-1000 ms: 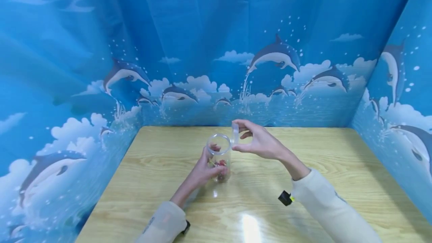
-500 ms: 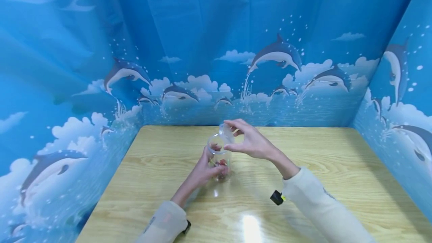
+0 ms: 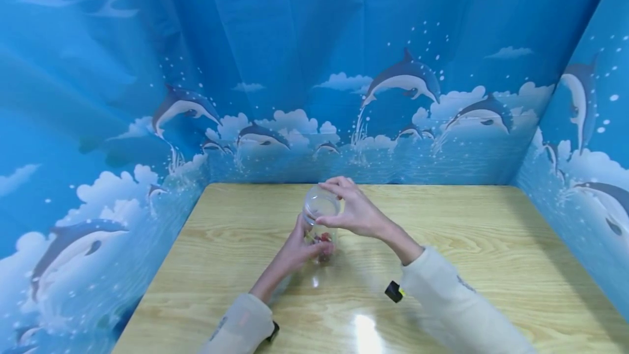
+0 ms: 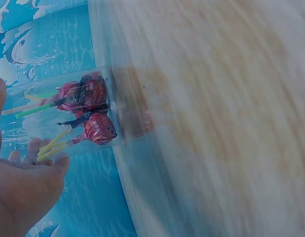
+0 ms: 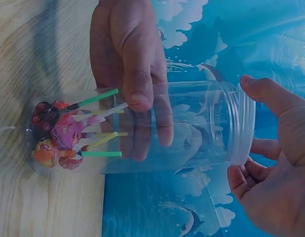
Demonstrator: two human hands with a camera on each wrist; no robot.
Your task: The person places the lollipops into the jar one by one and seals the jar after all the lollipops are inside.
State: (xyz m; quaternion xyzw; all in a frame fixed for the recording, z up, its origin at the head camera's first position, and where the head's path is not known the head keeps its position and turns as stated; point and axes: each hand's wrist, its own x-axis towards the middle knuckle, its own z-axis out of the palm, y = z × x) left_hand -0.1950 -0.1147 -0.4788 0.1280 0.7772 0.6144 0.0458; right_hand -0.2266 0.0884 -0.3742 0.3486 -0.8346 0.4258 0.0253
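Note:
A clear plastic jar (image 5: pixel 187 148) stands upright on the table, with several wrapped lollipops (image 5: pixel 63 131) at its bottom, their sticks pointing up. My left hand (image 3: pixel 296 247) grips the jar's side, thumb in front and fingers wrapped behind. The translucent lid (image 5: pixel 245 126) sits at the jar's mouth, slightly tilted in the right wrist view. My right hand (image 3: pixel 356 213) holds the lid by its rim between thumb and fingers. Red wrappers and green and yellow sticks show through the wall of the jar in the left wrist view, with part of my left hand (image 4: pixel 31 182) beside them.
The wood-grain table (image 3: pixel 442 223) lies under both hands. A blue dolphin-print curtain (image 3: pixel 295 70) rises behind the table's back edge and along both sides. A black wrist device (image 3: pixel 394 291) hangs by the right sleeve.
My right hand has moved left with the lid, turning it from nearly vertical beside the jar to lying over the mouth. My left hand and the jar have stayed in place.

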